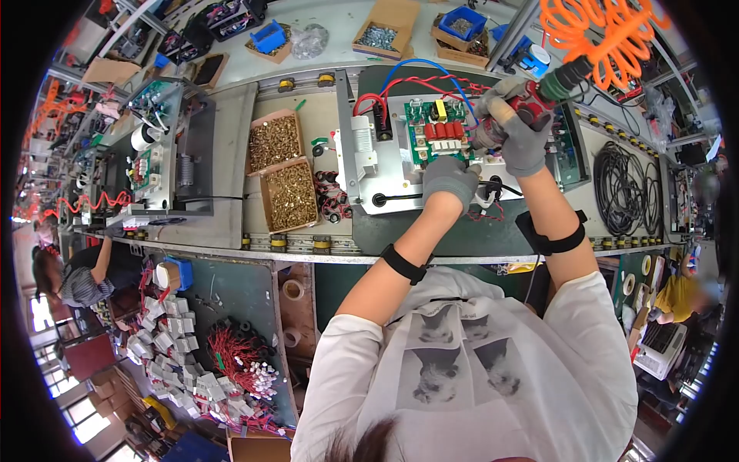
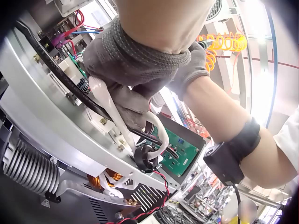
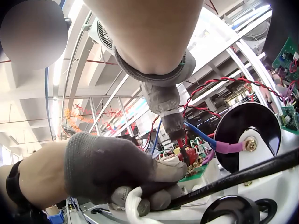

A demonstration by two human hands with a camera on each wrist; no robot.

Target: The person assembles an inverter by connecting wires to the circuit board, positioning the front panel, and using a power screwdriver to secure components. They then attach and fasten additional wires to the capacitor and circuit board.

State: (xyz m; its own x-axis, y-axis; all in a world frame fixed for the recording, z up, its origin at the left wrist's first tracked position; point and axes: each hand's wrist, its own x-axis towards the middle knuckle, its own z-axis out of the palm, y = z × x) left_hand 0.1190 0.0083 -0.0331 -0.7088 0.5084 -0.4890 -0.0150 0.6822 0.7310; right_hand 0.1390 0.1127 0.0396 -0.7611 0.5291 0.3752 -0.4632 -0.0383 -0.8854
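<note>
My gloved right hand (image 1: 523, 131) grips a red and grey power screwdriver (image 1: 556, 83). In the right wrist view, the screwdriver's taped nose (image 3: 172, 123) points down, its bit at the green circuit board (image 3: 198, 176). Low at the board's near edge is my gloved left hand (image 1: 450, 179), fingers bent beside the bit's tip; whether they pinch anything is hidden. A black cable (image 3: 233, 179) and a white cable (image 3: 133, 205) run against these fingers. The left wrist view shows the white cable (image 2: 110, 105) passing the left hand (image 2: 131, 60) to a black ring (image 2: 144, 157).
Two boxes of brass-coloured parts (image 1: 275, 142) stand left of the metal chassis (image 1: 346, 165). Coiled black cable (image 1: 627, 189) lies at right. An orange coiled hose (image 1: 608, 38) hangs above the screwdriver. A blue bin (image 1: 269, 37) and cardboard boxes (image 1: 385, 31) line the back.
</note>
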